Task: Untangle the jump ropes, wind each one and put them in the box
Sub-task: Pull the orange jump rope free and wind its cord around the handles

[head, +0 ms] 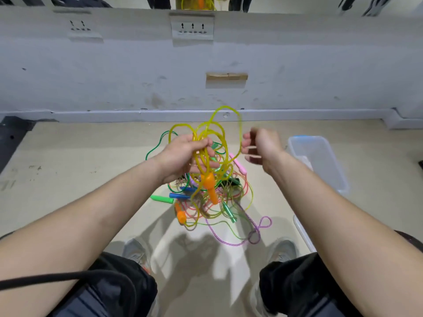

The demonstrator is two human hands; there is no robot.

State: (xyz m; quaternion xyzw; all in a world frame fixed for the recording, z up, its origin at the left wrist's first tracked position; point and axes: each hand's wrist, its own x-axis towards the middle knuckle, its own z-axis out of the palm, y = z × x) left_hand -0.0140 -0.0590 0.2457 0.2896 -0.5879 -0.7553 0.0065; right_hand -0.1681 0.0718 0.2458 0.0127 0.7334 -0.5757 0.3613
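Observation:
My left hand (183, 156) grips a bundle of wound loops of the yellow jump rope (206, 133), held above the floor. One of its orange handles (211, 187) hangs below that hand; the other orange handle (180, 213) lies lower, by the pile. My right hand (263, 147) is level with the left, fingers curled, its fingertips at the outer yellow loop, which is blurred. Under both hands a tangled pile of jump ropes (219, 197) lies on the floor, with green, pink and purple cords and blue, green and pink handles. The clear plastic box (325, 165) stands to the right.
A grey wall with power sockets (192, 27) runs across the back, with a skirting strip at floor level. A clear flat piece, maybe the box lid (303, 234), lies by my right shoe. My knees and a black cable (68, 276) fill the bottom edge.

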